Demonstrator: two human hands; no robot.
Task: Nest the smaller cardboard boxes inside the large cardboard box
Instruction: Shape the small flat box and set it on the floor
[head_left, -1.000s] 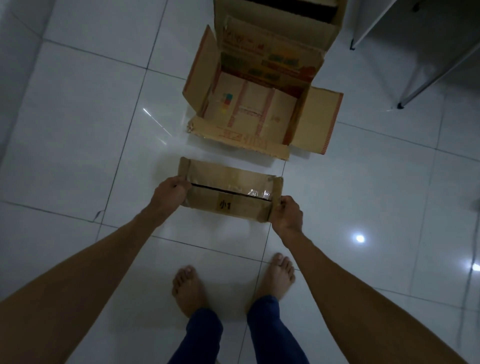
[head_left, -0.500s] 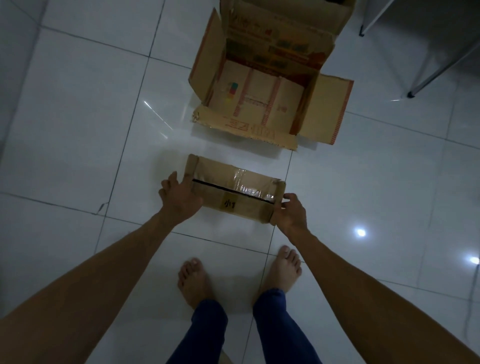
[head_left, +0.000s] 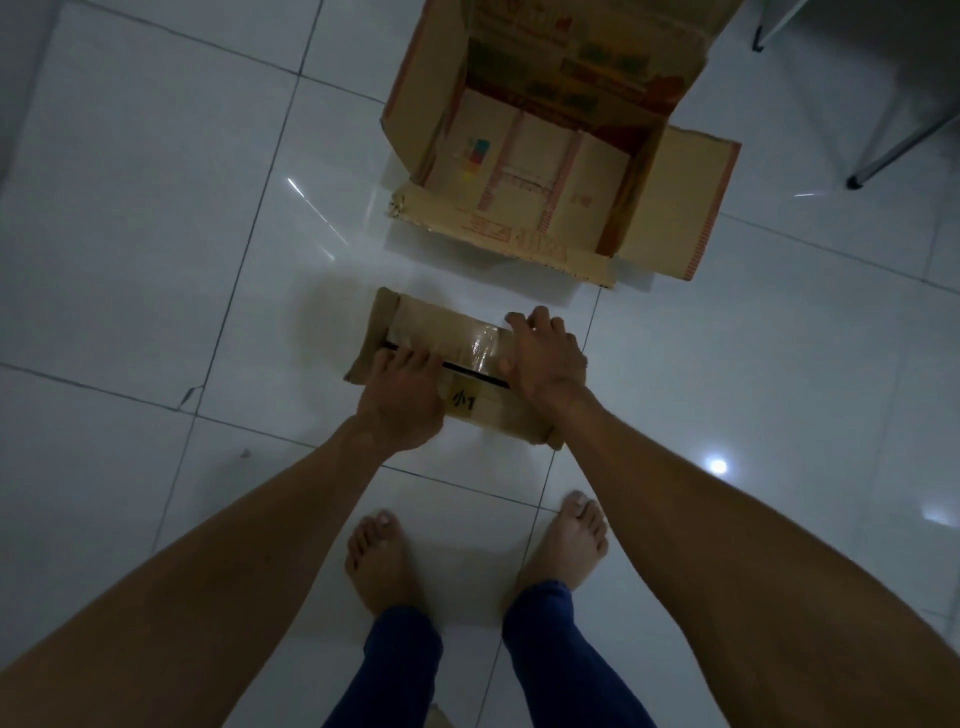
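Here, both hands lie on the small box (head_left: 410, 332) on the floor (head_left: 156, 208), just before the open big box (head_left: 550, 156): left hand (head_left: 402, 397) fingers curled into its top slit, right hand (head_left: 545, 358) pressed flat on the taped flap (neither grip fully closed).

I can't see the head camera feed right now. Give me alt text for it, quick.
Both hands, left hand and right hand, rest on top of a small cardboard box lying on a white tiled floor, fingers at its top seam. Beyond it stands a large cardboard box, flaps open, nothing visible inside. Bare feet show below.
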